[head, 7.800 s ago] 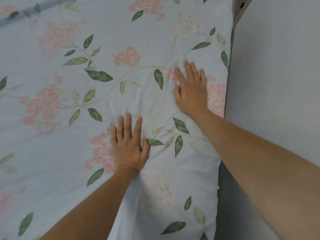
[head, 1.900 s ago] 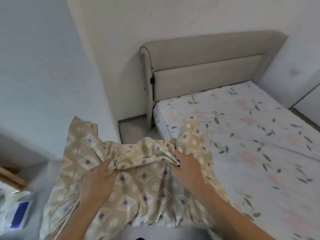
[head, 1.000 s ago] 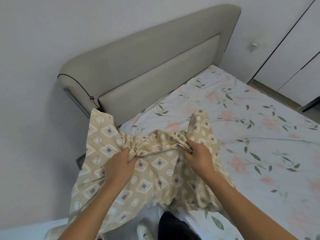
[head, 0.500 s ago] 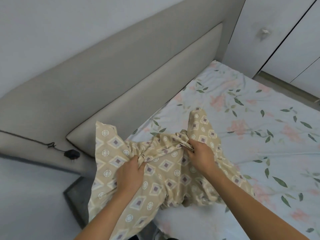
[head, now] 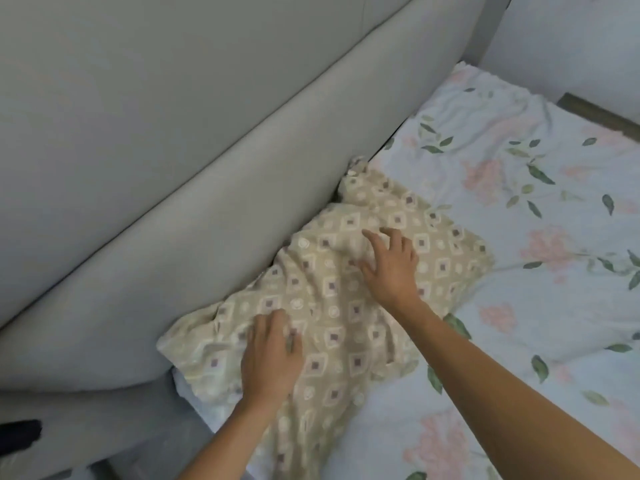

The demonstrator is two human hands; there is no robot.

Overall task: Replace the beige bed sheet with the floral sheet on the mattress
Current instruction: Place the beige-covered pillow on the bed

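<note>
Two hands lie flat upon the crumpled beige sheet (head: 349, 285), heaped against the padded headboard (head: 180, 188): left hand (head: 272, 358), blurred, fingers relaxed; right hand (head: 391, 268), fingers spread. Floral sheet (head: 547, 258) covers the mattress, far corner rumpled.

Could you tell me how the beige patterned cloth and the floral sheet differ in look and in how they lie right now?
The beige patterned cloth carries diamonds and circles on tan; the floral sheet shows pink blossoms and green leaves on pale blue. The beige patterned cloth lies bunched against the headboard, while the floral sheet is spread over the mattress. The left hand and right hand rest on the beige patterned cloth, not the floral sheet. Both are wrinkled.
</note>
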